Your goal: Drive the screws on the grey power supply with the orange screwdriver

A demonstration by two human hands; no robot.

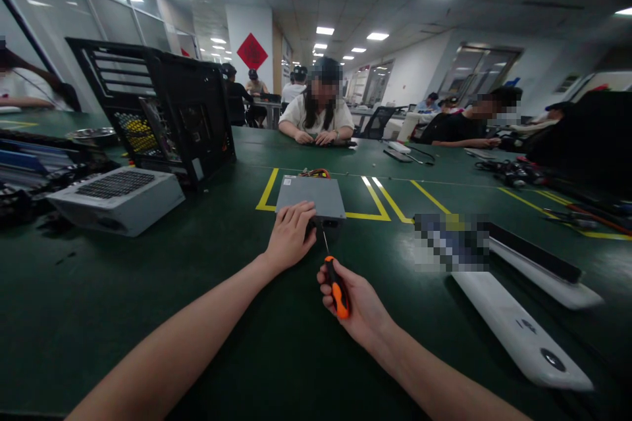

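In front of me a grey computer power supply [316, 192] lies on the green table, with coloured cables behind its far edge. My left hand [292, 231] grips its near left edge, the fingers over the top and the thumb down by the front face. Wrapped around an orange and black screwdriver [338, 289] are the fingers of my right hand [353, 296]. The thin metal shaft points up and away, with its tip by the front face of the power supply. Whether the tip touches a screw is too small to tell.
To the left stand a second power supply [118, 200] and an open black computer case [168, 112]. Two white devices [523, 329] lie at the right, partly blurred. Yellow tape [368, 216] marks the green table [222, 355]. A person [316, 105] sits opposite; cables [518, 172] lie far right.
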